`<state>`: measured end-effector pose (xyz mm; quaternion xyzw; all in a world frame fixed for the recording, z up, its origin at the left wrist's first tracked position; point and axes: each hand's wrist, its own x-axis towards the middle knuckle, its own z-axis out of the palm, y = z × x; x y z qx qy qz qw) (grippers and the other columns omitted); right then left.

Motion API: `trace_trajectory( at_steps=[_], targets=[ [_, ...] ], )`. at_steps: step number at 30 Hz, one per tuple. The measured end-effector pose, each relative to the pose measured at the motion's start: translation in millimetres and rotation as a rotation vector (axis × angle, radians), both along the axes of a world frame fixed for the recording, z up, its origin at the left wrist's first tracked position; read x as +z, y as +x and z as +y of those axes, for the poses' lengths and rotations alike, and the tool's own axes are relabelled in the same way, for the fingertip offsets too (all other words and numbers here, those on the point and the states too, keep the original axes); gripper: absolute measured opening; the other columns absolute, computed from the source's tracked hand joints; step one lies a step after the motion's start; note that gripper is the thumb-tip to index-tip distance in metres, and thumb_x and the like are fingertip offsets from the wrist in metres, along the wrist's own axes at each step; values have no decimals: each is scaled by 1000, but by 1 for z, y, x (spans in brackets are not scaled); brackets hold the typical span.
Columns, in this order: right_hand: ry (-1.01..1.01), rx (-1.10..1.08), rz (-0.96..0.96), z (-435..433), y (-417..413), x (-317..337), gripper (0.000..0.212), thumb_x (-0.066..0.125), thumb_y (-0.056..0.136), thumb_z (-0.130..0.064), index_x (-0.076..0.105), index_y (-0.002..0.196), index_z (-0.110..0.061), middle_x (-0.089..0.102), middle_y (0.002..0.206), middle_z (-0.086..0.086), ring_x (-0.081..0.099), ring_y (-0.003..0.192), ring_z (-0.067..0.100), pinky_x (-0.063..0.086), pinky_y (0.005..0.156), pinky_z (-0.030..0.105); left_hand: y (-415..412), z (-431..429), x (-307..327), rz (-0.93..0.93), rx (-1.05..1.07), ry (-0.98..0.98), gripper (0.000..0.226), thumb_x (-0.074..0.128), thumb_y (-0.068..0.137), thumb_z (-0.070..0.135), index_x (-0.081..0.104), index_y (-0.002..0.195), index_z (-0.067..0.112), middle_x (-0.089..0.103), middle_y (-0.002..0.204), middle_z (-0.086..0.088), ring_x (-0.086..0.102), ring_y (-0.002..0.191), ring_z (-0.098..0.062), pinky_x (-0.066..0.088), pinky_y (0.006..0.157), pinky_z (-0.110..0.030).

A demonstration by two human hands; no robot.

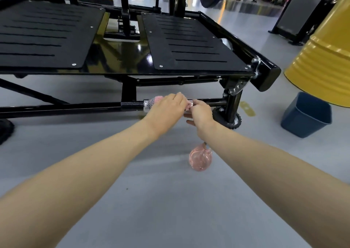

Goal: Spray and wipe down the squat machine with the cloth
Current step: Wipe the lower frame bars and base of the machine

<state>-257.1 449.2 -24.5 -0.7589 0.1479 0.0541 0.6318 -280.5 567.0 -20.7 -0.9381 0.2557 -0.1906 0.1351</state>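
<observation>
Below the squat machine's right footplate (191, 43), the left hand (166, 108) clenched the pink cloth (158, 99) around the knurled handle (149, 104), best twisted fully around, while the right hand (200, 113) gripped the pink spray bottle (199, 157).

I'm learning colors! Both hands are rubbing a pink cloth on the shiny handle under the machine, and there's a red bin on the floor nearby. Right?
Almost. The bin is blue, not red, as the head view shows. The rest holds: both the left hand and right hand press the pink cloth on the shiny handle.
</observation>
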Motion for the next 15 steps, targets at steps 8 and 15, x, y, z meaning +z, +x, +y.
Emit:
trace_trajectory(
  at_steps=[8,15],
  targets=[
    [85,-128,49,-8,-2,12,35,39,93,-4,61,120,-9,60,98,13,57,87,26,43,66,29,-18,49,13,-36,106,32,46,68,65,-6,58,107,11,60,98,-5,61,84,-21,45,64,-27],
    [16,-42,22,-3,4,11,31,41,93,-5,60,117,2,56,95,8,52,77,21,50,76,38,-19,39,18,82,353,-183,29,56,89,0,47,115,8,53,111,-7,55,100,-25,36,69,-31]
  ],
)
